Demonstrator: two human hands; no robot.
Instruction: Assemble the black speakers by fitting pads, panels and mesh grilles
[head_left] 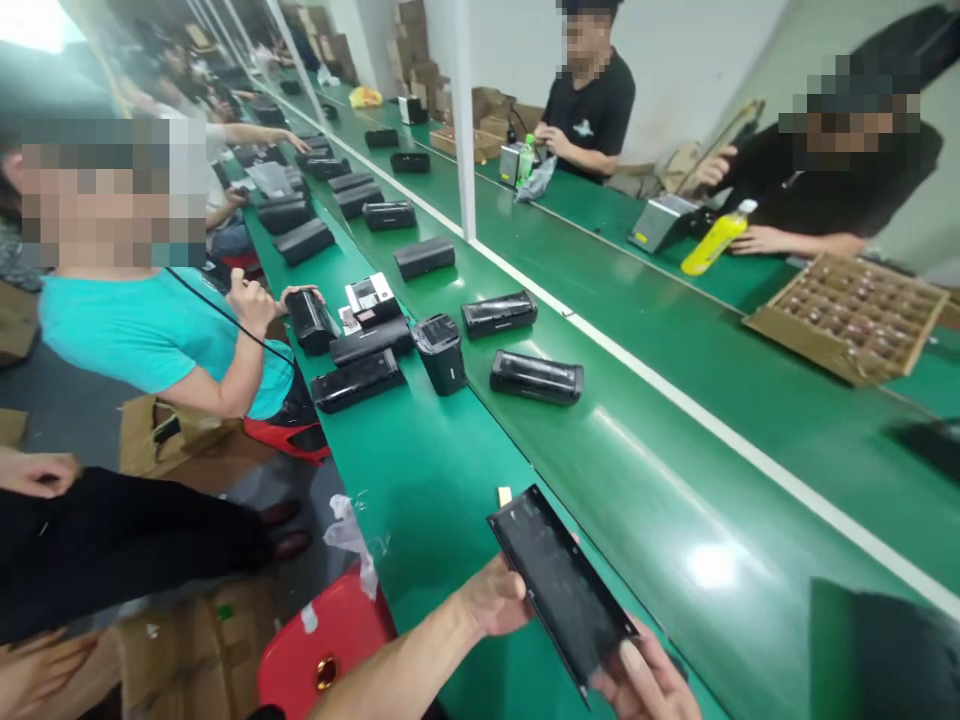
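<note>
A flat black rectangular panel (562, 585), with small holes along its edges, is held at a slant above the near end of the green bench (420, 520). My left hand (496, 598) grips its left long edge, thumb on top and the other fingers hidden beneath. At the near right corner my right hand (646, 672) pinches it between thumb and fingers. Just beyond the panel's far end lies a small pale yellow piece (504, 495). Farther up the bench stands a black box-shaped unit (441, 355), beside a long black case (358, 380).
A green conveyor belt (675, 480) runs along the right, carrying several black cases (536, 376). A co-worker in a turquoise shirt (142, 330) sits at left. Across the belt are a yellow bottle (716, 240) and a divided carton (847, 310). A red stool (322, 640) stands at the bench's left.
</note>
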